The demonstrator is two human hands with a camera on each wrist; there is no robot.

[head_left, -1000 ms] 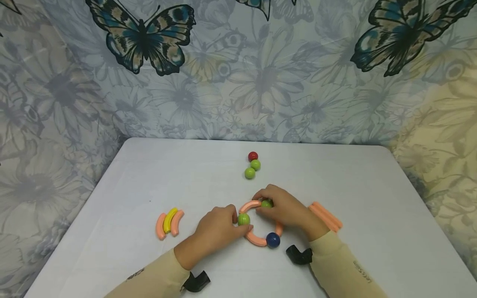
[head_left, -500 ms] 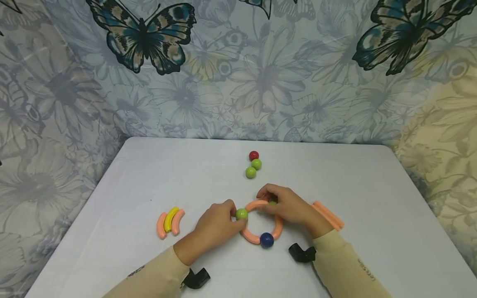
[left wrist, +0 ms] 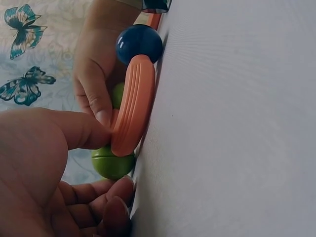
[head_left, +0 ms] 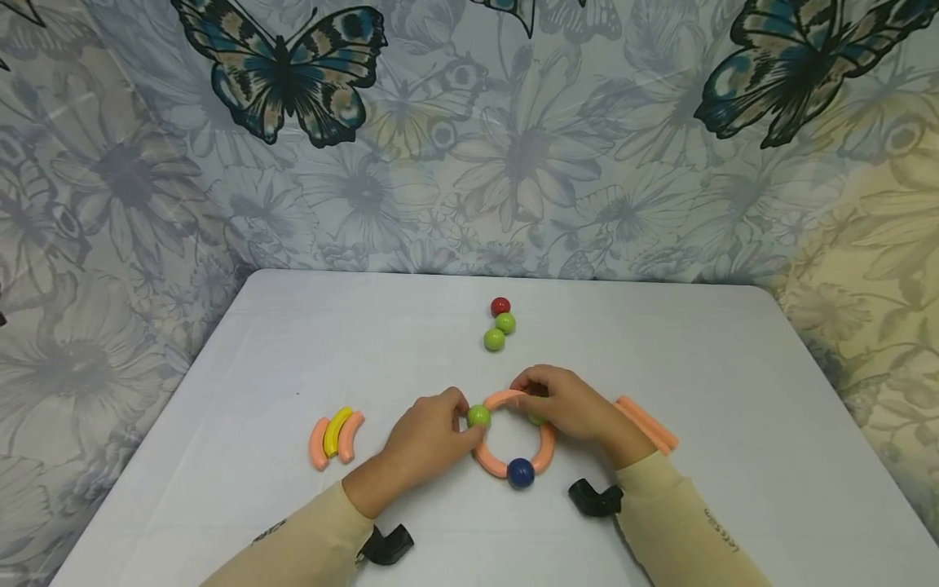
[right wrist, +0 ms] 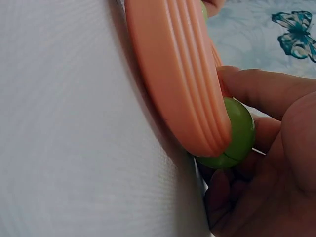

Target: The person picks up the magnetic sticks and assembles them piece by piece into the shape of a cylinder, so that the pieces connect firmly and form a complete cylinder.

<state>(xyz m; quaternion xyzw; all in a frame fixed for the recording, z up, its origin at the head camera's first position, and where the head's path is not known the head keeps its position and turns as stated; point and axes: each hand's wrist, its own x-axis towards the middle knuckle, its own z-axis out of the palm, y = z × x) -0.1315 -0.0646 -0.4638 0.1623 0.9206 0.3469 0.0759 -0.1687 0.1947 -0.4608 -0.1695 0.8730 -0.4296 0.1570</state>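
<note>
Curved orange toy rods and balls form a ring lying on the white table. My left hand (head_left: 433, 432) holds a green ball (head_left: 479, 417) at its left side; in the left wrist view the thumb presses by the end of the near-left curved rod (left wrist: 134, 106). My right hand (head_left: 568, 408) pinches the far curved rod (head_left: 501, 398), its end hidden under the fingers. A second green ball (right wrist: 239, 133) sits beside that thumb, with other fingers behind it. The blue ball (head_left: 521, 473) joins the near-left rod and the near-right curved rod (head_left: 546, 448) at the front.
To the left lie two curved orange rods (head_left: 318, 444) with a yellow curved rod (head_left: 338, 430) between them. Straight orange rods (head_left: 647, 424) lie right, partly behind the right forearm. A red ball (head_left: 500, 306) and two green balls (head_left: 495, 339) sit farther back on the table (head_left: 352, 334).
The ring has rounded out and its front gap has closed, with the blue ball shifting left. My right hand has slid slightly right; the left hand has moved slightly away from me.
</note>
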